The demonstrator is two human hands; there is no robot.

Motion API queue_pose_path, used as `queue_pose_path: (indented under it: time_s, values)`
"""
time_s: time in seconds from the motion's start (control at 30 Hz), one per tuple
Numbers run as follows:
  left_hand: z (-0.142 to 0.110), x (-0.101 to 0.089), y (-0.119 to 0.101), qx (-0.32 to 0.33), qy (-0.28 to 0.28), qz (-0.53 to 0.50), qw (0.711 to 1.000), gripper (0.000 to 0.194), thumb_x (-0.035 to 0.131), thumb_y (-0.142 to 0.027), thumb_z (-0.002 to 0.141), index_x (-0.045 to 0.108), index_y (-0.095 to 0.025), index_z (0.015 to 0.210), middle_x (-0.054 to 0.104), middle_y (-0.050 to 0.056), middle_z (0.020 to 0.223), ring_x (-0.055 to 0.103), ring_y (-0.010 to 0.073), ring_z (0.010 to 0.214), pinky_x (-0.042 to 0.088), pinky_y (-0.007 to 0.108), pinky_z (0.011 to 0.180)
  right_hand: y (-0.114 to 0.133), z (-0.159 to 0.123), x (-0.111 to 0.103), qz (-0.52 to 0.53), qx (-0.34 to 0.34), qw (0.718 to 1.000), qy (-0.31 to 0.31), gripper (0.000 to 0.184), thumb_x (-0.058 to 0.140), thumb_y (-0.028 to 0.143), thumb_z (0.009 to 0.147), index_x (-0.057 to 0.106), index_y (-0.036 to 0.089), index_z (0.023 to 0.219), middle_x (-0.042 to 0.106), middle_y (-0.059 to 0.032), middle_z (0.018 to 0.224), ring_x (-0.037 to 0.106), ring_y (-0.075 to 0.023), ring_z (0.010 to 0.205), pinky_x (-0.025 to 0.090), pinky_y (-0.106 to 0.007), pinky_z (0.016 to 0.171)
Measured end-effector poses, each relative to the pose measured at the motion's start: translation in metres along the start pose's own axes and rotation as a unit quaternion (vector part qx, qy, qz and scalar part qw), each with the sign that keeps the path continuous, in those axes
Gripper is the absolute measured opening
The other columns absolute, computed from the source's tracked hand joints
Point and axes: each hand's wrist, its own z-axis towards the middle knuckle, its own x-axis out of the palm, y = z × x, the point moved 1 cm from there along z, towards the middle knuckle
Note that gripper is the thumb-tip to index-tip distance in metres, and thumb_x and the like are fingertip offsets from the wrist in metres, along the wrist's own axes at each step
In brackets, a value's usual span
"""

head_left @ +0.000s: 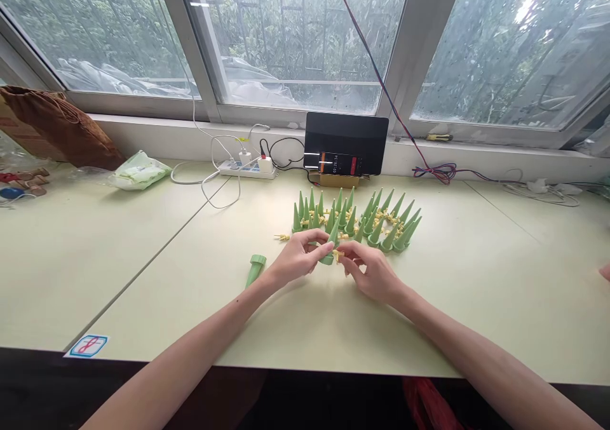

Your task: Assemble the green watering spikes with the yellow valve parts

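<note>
My left hand (302, 255) holds a green plant watering spike (333, 234) upright, its tip up and its wide collar down. Beside the collar, my right hand (374, 271) pinches a small yellow valve (338, 255) between thumb and fingertips. Whether the valve touches the spike I cannot tell. Just beyond both hands stand several more green spikes (407, 236) in clusters, points up, with small yellow valves (387, 216) among them. A single yellow valve (281, 237) lies left of the clusters. One more green spike (256, 267) lies by my left forearm, partly hidden by it.
Behind the spikes a black tablet (345, 141) leans upright with a lit phone (337, 164) before it. A power strip (248, 169) with cables, a wipes packet (141, 170) and a brown bag (64, 125) are left. Bundled wires (436, 173) lie back right. Part of another person's hand (605, 271) shows far right.
</note>
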Motion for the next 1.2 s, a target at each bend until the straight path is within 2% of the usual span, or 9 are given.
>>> queue_pose_path:
  time_s: [0.2, 0.3, 0.43, 0.57, 0.63, 0.73, 0.83, 1.03, 1.2]
  values:
    - [0.0, 0.0, 0.0, -0.006, 0.019, -0.018, 1.0, 0.034, 0.063, -0.049, 0.088, 0.059, -0.016, 0.095, 0.062, 0.002, 0.087, 0.042, 0.0024, 0.04, 0.037, 0.021, 0.042, -0.004, 0.0, -0.002, -0.081, -0.078, 0.993, -0.03, 0.016, 0.048, 0.028, 0.101, 0.06, 0.02, 0.096, 0.063, -0.0031, 0.075, 0.057, -0.0146, 0.061, 0.048, -0.028, 0.06]
    - [-0.001, 0.001, 0.001, -0.011, 0.027, -0.012, 0.999, 0.033, 0.06, -0.049, 0.09, 0.059, -0.016, 0.097, 0.061, 0.0, 0.079, 0.042, 0.0032, 0.04, 0.038, 0.021, 0.043, -0.006, 0.0, -0.003, -0.097, -0.106, 0.989, -0.027, 0.022, 0.044, 0.031, 0.104, 0.059, 0.021, 0.092, 0.061, -0.0021, 0.072, 0.055, -0.0138, 0.058, 0.045, -0.027, 0.058]
    - [-0.001, 0.002, 0.003, -0.001, 0.037, -0.004, 0.999, 0.033, 0.06, -0.049, 0.091, 0.059, -0.016, 0.097, 0.058, -0.001, 0.072, 0.042, 0.0041, 0.04, 0.039, 0.021, 0.042, -0.008, 0.0, -0.004, -0.1, -0.114, 0.988, -0.022, 0.026, 0.042, 0.033, 0.104, 0.059, 0.021, 0.088, 0.059, -0.0006, 0.066, 0.051, -0.0135, 0.056, 0.044, -0.026, 0.057]
    - [-0.001, 0.002, 0.005, 0.016, 0.04, -0.003, 0.999, 0.034, 0.06, -0.049, 0.09, 0.06, -0.016, 0.097, 0.059, 0.0, 0.079, 0.042, 0.0034, 0.041, 0.038, 0.02, 0.04, -0.007, -0.001, -0.003, -0.074, -0.104, 0.992, -0.021, 0.026, 0.044, 0.033, 0.103, 0.059, 0.021, 0.085, 0.058, 0.0, 0.063, 0.05, -0.0132, 0.054, 0.044, -0.026, 0.057]
    - [-0.001, 0.002, 0.005, 0.023, 0.042, -0.007, 0.999, 0.033, 0.06, -0.049, 0.09, 0.06, -0.016, 0.096, 0.059, 0.001, 0.083, 0.042, 0.0029, 0.042, 0.038, 0.019, 0.04, -0.006, -0.001, -0.003, -0.045, -0.069, 0.996, -0.018, 0.025, 0.047, 0.032, 0.101, 0.059, 0.021, 0.082, 0.057, 0.0009, 0.061, 0.05, -0.0128, 0.052, 0.044, -0.026, 0.056]
    - [-0.001, 0.003, 0.006, 0.028, 0.044, -0.004, 0.999, 0.032, 0.062, -0.048, 0.089, 0.06, -0.016, 0.093, 0.058, 0.0, 0.079, 0.041, 0.0031, 0.043, 0.036, 0.019, 0.04, -0.004, -0.001, -0.001, 0.037, 0.034, 0.999, -0.005, 0.025, 0.055, 0.034, 0.097, 0.058, 0.02, 0.076, 0.055, 0.003, 0.055, 0.051, -0.0115, 0.046, 0.044, -0.026, 0.051]
    - [-0.001, 0.003, 0.007, 0.035, 0.046, 0.008, 0.998, 0.032, 0.061, -0.047, 0.089, 0.061, -0.016, 0.092, 0.053, -0.002, 0.067, 0.039, 0.0044, 0.045, 0.034, 0.019, 0.041, -0.003, 0.0, 0.0, 0.154, 0.122, 0.98, 0.023, 0.028, 0.061, 0.04, 0.093, 0.057, 0.02, 0.075, 0.057, 0.0034, 0.055, 0.049, -0.0097, 0.038, 0.041, -0.024, 0.042]
    - [-0.001, 0.004, 0.01, 0.052, 0.033, 0.039, 0.997, 0.029, 0.06, -0.044, 0.09, 0.064, -0.016, 0.096, 0.05, -0.004, 0.06, 0.044, 0.0073, 0.048, 0.039, 0.02, 0.046, -0.003, 0.003, -0.001, 0.313, 0.222, 0.922, 0.062, 0.037, 0.07, 0.05, 0.084, 0.059, 0.016, 0.072, 0.059, 0.002, 0.057, 0.047, -0.0075, 0.036, 0.034, -0.019, 0.031]
    - [0.0, 0.006, 0.011, 0.088, 0.011, 0.06, 0.994, 0.025, 0.063, -0.04, 0.089, 0.067, -0.016, 0.096, 0.054, -0.003, 0.061, 0.05, 0.0086, 0.051, 0.044, 0.02, 0.05, -0.004, 0.007, -0.005, 0.448, 0.338, 0.821, 0.105, 0.036, 0.08, 0.045, 0.074, 0.064, 0.012, 0.076, 0.053, 0.0049, 0.056, 0.031, -0.0009, 0.035, 0.021, -0.014, 0.028]
